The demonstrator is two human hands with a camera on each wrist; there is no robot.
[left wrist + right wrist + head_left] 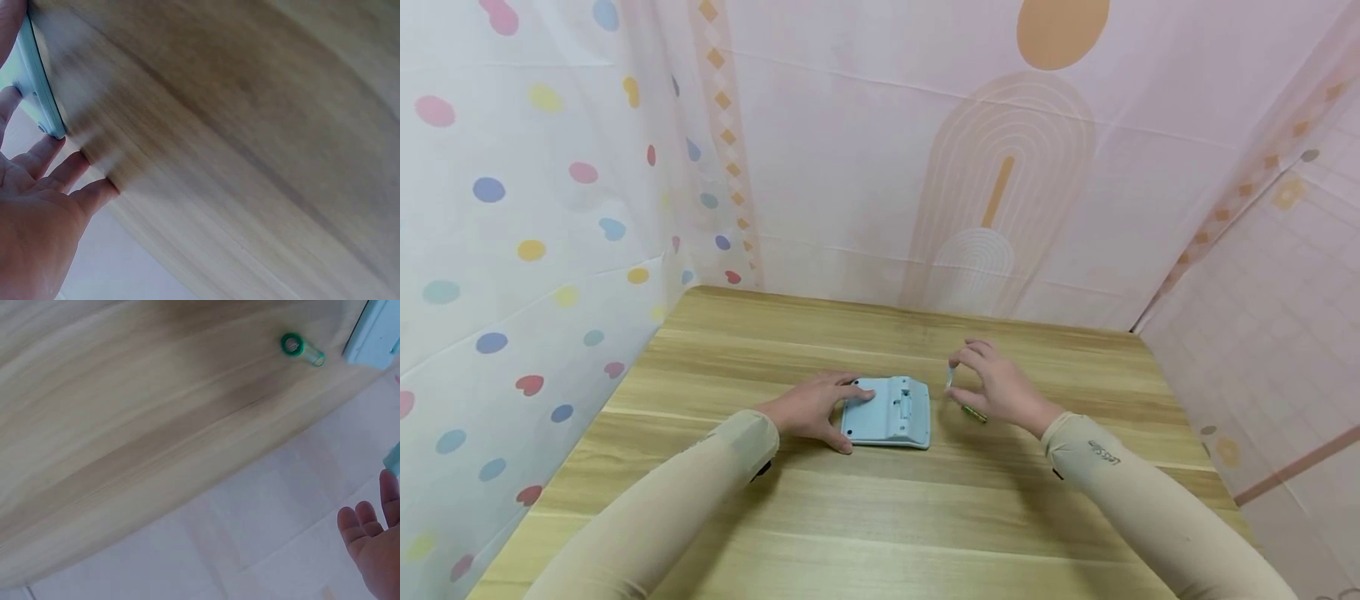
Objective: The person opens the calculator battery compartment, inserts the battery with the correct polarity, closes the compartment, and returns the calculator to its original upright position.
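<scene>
A light blue calculator point(872, 421) lies face down on the wooden table, the small battery compartment point(906, 406) in its raised end uncovered. Around its left end my left hand point(808, 407) grips it, thumb at the near edge and index finger on the back. In the left wrist view, the other fingertips rest by the far corner and on the table. Above the table to the right, my right hand point(1003, 387) pinches a small light blue battery cover point(393, 460) between thumb and fingers. A green battery point(974, 413) lies below that hand.
The wooden table point(865, 517) extends around the calculator to a back edge against a pale patterned curtain point(835, 167). A dotted curtain point(550, 208) hangs on the left side, and another patterned one point(1285, 317) on the right.
</scene>
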